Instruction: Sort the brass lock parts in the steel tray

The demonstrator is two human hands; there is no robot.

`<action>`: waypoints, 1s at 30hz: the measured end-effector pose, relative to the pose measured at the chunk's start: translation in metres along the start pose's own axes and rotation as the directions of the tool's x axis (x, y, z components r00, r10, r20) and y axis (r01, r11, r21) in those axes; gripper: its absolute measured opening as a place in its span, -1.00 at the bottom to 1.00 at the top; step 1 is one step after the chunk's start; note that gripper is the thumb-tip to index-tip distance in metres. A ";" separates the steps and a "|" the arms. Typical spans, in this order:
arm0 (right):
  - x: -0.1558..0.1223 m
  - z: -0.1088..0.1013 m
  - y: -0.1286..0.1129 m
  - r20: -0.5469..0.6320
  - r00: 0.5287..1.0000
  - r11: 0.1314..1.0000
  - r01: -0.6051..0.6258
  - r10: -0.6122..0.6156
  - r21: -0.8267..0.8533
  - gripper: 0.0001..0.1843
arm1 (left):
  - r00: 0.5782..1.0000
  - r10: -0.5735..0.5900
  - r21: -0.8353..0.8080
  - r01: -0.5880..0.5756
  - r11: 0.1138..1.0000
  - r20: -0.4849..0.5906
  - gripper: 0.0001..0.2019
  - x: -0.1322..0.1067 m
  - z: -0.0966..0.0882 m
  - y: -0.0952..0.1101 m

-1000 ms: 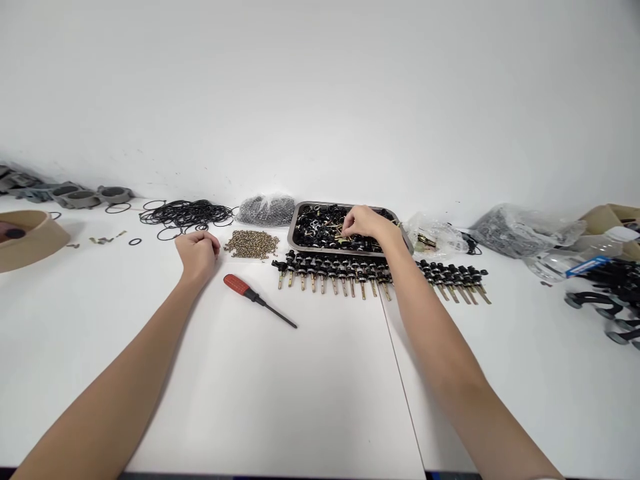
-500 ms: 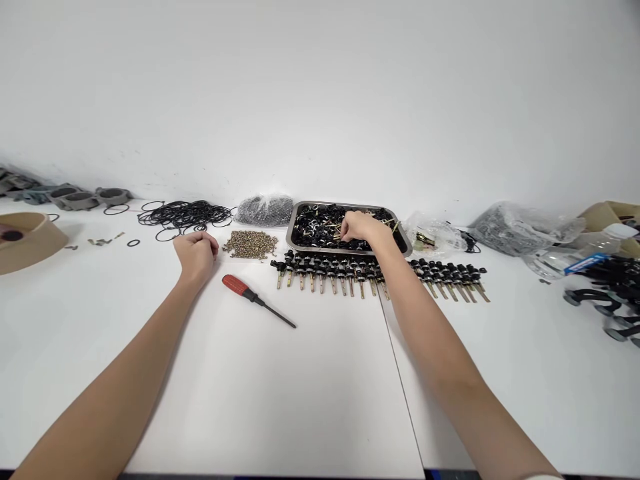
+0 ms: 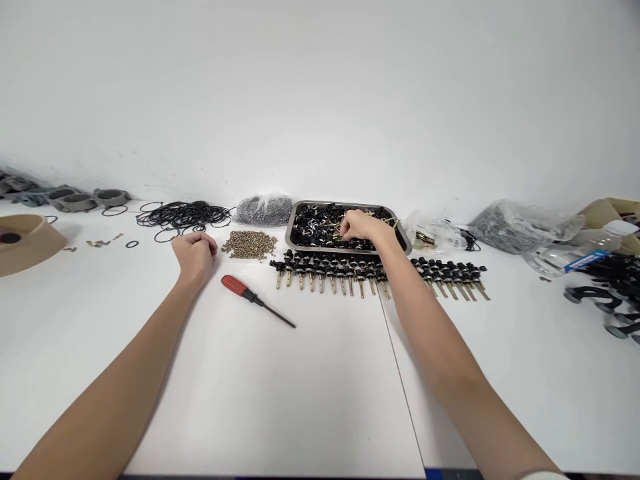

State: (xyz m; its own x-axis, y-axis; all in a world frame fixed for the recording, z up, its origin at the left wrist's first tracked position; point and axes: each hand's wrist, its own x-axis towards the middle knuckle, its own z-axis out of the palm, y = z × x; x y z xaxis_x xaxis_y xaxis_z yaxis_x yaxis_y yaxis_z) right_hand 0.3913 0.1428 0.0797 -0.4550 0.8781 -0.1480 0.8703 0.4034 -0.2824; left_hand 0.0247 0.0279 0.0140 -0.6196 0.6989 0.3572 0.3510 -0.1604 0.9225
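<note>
My right hand (image 3: 356, 225) reaches over the metal tray (image 3: 289, 240), its fingers pinched together among black parts with brass-coloured strips (image 3: 320, 227). What the fingertips hold, if anything, is hidden. Curled closed, my left hand (image 3: 195, 255) rests on the table beside a pile of small brass-coloured screws (image 3: 250, 245); its palm side is out of sight. Between my arms lies a screwdriver (image 3: 257, 300) with a red and black handle, its tip pointing right. In front of the tray runs a row of black assemblies (image 3: 343, 270), their metal strips pointing toward me.
Black rubber rings (image 3: 185, 217) are heaped at the back left, next to a clear bag of small dark parts (image 3: 264, 210). Grey ring-shaped castings (image 3: 111, 197) and a beige tub (image 3: 35, 243) are farther left. Plastic bags (image 3: 520, 227), a bottle (image 3: 585, 250) and black curved parts (image 3: 595, 299) occupy the right.
Almost nothing differs. My right hand stays over the tray with its fingers pinched, and my left hand keeps its place; the whole view has shifted very slightly.
</note>
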 end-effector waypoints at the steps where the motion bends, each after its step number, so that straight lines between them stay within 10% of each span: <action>1: 0.000 0.000 0.001 0.003 1.000 1.000 0.003 -0.003 0.006 -0.87 | 1.000 -0.001 0.004 0.001 1.000 -0.003 -0.84 0.000 0.000 0.000; 12: -0.021 -0.029 0.010 -0.177 0.984 0.982 0.047 -0.014 0.185 -0.92 | 1.000 0.002 -0.011 -0.002 1.000 -0.003 -0.85 -0.001 0.000 0.000; 19: -0.085 -0.076 0.081 -0.337 0.856 0.904 -0.290 0.392 0.314 -0.88 | 1.000 -0.005 -0.013 0.005 1.000 -0.006 -0.84 -0.001 0.001 0.004; 24: -0.109 -0.063 0.129 -0.299 0.759 0.802 -0.460 0.578 0.382 -0.80 | 1.000 -0.003 -0.009 0.003 1.000 -0.009 -0.84 -0.002 0.001 0.005; 30: -0.101 -0.055 0.128 -0.299 0.790 0.805 -0.369 0.535 0.465 -0.92 | 1.000 0.002 -0.004 -0.002 1.000 -0.013 -0.83 -0.003 0.000 0.008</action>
State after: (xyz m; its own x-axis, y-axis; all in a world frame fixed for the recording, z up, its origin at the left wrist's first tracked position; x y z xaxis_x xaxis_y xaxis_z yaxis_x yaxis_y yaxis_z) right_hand 0.5593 0.1200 0.1102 0.1622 0.9866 0.0150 0.7807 -0.1191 -0.6134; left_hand 0.0298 0.0247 0.0201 -0.6278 0.6894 0.3613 0.3496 -0.1650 0.9223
